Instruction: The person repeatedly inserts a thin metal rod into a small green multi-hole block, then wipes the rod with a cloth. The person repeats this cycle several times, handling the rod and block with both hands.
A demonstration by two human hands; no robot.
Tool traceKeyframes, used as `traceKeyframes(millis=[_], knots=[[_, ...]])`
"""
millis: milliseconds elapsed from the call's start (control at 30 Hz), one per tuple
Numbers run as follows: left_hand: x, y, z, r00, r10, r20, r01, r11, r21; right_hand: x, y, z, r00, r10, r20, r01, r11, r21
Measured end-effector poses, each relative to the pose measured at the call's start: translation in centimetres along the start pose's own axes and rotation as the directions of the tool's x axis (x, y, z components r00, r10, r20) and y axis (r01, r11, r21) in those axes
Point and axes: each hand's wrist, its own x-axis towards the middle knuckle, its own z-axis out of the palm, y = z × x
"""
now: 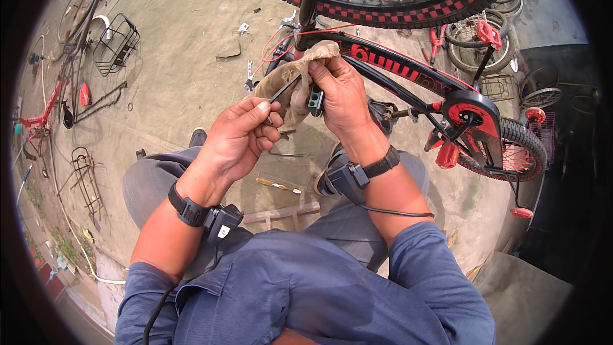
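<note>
My left hand pinches a thin dark metal rod between thumb and fingers; its far end reaches the rag, and its exact kind I cannot make out. My right hand is closed on a crumpled beige rag, bunched at the top by the thumb. Below that thumb, in the same hand, a small dark green holder shows round holes. Just beyond both hands is a black and red bicycle with its chain guard and pedals to the right.
A checkered-tyre wheel spans the top. A small brush lies on the ground between my legs, near a wooden frame. Wrenches lie beyond my left hand. A black wire basket is far left; spare wheels are far right.
</note>
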Motion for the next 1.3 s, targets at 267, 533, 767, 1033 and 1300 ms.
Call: traceKeyframes(millis=[267, 533, 767, 1033, 1300], knots=[[0.3, -0.3, -0.7, 0.999, -0.022, 0.029, 0.022, 1.000, -0.007, -1.8, 1.9, 1.7, 0.972, 0.050, 0.231, -0.001, 0.978, -0.207], [0.3, 0.2, -0.3, 0.999, -0.045, -0.007, 0.045, 0.998, 0.054, 0.3, -0.4, -1.0, 0.999, 0.026, -0.024, -0.025, 0.997, 0.067], [-0.4, 0.2, 0.1, 0.976, 0.210, -0.051, -0.191, 0.950, 0.248, 0.2, -0.9, -1.2, 0.999, 0.020, -0.046, -0.019, 1.000, 0.025], [-0.8, -0.2, 0.8, 0.883, 0.461, 0.088, -0.373, 0.576, 0.728, 0.4, -1.0, -1.3, 0.995, 0.058, -0.084, -0.055, 0.998, 0.036], [-0.7, -0.3, 1.5, 0.891, 0.450, 0.055, -0.395, 0.710, 0.584, -1.7, 1.9, 1.3, 0.977, 0.198, 0.077, -0.202, 0.977, 0.060]])
